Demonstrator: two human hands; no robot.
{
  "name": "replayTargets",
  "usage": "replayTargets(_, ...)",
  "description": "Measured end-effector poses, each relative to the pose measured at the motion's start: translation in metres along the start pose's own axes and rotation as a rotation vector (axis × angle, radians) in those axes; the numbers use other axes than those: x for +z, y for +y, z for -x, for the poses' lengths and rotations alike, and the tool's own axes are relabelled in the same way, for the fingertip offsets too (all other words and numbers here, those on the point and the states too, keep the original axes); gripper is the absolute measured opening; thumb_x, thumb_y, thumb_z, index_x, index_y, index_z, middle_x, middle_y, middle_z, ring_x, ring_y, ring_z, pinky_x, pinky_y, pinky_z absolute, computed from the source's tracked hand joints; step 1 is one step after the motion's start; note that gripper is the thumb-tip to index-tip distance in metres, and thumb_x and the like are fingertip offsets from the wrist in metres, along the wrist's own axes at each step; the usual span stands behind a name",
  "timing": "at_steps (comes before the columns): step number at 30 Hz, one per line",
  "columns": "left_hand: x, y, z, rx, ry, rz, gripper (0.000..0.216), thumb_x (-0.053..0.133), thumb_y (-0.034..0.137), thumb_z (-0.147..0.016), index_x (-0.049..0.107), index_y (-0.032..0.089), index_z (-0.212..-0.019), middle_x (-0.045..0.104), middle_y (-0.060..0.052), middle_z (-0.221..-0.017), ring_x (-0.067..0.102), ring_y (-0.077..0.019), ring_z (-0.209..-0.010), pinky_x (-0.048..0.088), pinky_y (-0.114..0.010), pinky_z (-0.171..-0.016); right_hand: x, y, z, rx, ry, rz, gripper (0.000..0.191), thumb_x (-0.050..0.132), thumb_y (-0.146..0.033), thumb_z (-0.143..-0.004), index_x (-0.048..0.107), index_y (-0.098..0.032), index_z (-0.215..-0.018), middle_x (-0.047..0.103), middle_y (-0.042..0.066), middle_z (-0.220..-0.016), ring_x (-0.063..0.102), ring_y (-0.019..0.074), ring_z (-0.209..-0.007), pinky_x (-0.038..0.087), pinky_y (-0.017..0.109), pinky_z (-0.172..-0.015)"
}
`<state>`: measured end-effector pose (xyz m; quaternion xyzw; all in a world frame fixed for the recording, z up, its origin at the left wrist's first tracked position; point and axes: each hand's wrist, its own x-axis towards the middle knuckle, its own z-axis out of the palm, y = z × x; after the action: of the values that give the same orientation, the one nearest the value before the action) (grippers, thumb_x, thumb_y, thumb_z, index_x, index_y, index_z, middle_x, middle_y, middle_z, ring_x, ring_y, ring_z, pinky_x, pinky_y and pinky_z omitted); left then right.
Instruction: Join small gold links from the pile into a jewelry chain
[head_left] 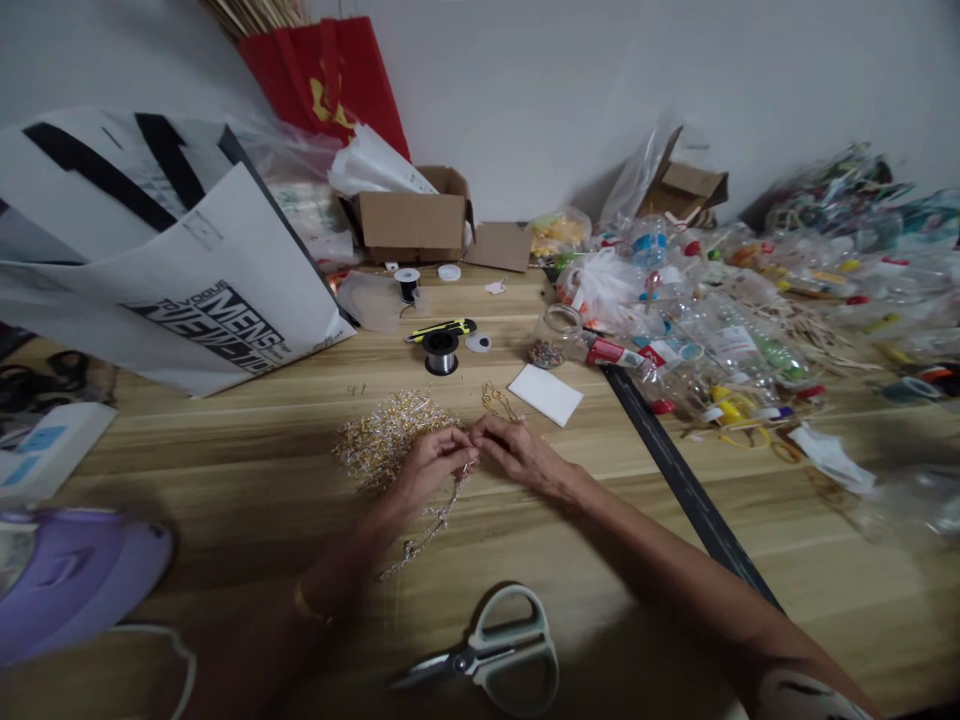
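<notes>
My left hand and my right hand meet at the middle of the table, fingertips pinched close together. Between them they hold one end of a thin beaded chain, whose other end trails down over the wood toward me. Just left of and behind my left hand lies a heap of small gold and clear beads. A short gold chain rests behind my right hand, with a white card to its right. The exact grip at the fingertips is too small to make out.
Scissors lie at the front. Behind the beads are a wire spool, a yellow utility knife and a jar of beads. Plastic bottles pile up at right. A white paper bag stands left, near a purple object.
</notes>
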<state>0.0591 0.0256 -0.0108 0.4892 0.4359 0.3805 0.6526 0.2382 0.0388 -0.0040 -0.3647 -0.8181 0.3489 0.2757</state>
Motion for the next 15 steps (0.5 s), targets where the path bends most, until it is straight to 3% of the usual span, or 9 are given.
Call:
replayTargets(7,-0.0046,-0.0076,0.0,-0.042,-0.044,0.028,0.021,0.07,0.032,-0.068,0.061,0.013,-0.069,0.057,0.001,-0.06,0.052,-0.0089,-0.054,0.042,-0.022,-0.055,0.0001,0.0025,0.0031,0.041,0.0,-0.052,0.018,0.047,-0.03,-0.091,0.059,-0.016,-0.088,0.055,0.0,-0.068,0.045,0.0107,-0.059,0.035,0.022,-0.055)
replayTargets(15,-0.0062,-0.0045,0.0033,-0.039,-0.049,-0.039,0.021,0.073,0.031,-0.062,0.061,0.014,-0.064,0.057,0.002,-0.055,0.051,-0.0093,-0.052,0.042,-0.022,-0.054,-0.0014,-0.0036,0.0056,-0.002,-0.049,-0.122,0.025,0.044,-0.033,-0.092,0.061,-0.015,-0.087,0.06,0.003,-0.078,0.05,0.0133,-0.069,0.038,0.025,-0.063)
